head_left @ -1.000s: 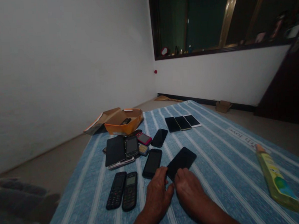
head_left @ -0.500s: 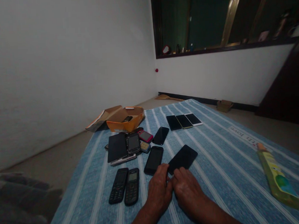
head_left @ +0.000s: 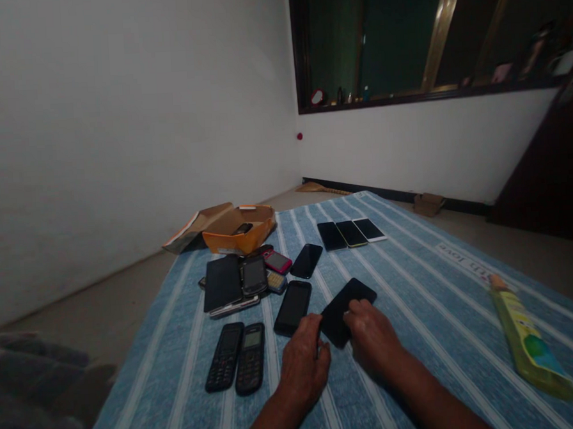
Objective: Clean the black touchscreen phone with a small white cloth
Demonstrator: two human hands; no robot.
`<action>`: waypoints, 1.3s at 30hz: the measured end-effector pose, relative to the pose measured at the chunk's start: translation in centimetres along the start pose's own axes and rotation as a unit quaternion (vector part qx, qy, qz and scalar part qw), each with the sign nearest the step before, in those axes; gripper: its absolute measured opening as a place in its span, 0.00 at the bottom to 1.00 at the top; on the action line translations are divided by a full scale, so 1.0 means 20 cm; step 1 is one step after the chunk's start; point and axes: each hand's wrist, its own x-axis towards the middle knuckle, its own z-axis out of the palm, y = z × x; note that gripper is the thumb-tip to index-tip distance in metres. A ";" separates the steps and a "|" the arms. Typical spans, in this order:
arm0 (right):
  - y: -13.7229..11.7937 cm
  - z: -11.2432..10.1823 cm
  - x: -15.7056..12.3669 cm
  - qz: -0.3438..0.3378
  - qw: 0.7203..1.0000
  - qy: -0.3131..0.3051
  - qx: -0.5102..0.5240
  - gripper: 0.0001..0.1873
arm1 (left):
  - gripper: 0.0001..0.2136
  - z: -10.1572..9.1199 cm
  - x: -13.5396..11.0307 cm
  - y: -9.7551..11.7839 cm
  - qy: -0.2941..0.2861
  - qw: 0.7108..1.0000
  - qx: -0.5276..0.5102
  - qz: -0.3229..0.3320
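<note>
A large black smartphone (head_left: 342, 317) lies slanted, screen up, on the striped cloth. My right hand (head_left: 375, 334) is closed at its right edge, the curled fingertips on the phone. At the phone's left corner, my left hand (head_left: 303, 357) has its fingers together with the thumb below, holding that edge. A smaller black smartphone (head_left: 292, 307) lies just beyond my left fingertips. Left of my left hand, two black keypad phones (head_left: 225, 357) lie side by side. Another dark smartphone (head_left: 307, 261) rests farther back.
A pile of phones with a black tablet-like slab (head_left: 221, 283) lies at left, before an open orange cardboard box (head_left: 240, 241) holding a phone. Three smartphones (head_left: 332, 236) form a row at the back. A yellow-green bottle (head_left: 528, 339) lies at right on the blue striped cloth (head_left: 426, 309).
My right hand has moved right and slightly up, away from my left hand, along the large smartphone's edge. My left hand has barely moved.
</note>
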 end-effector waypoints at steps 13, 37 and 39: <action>-0.06 0.10 -0.03 -0.055 0.996 0.061 0.036 0.11 | 0.18 -0.01 0.01 0.01 -0.003 1.000 -0.010 -0.019; -0.14 0.15 0.15 -0.153 0.979 0.060 0.120 0.07 | 0.23 0.02 0.01 -0.02 0.039 0.998 -0.030 -0.050; -0.13 0.14 0.17 -0.142 0.982 0.054 0.109 0.06 | 0.24 0.01 0.01 0.00 0.036 0.997 -0.030 -0.058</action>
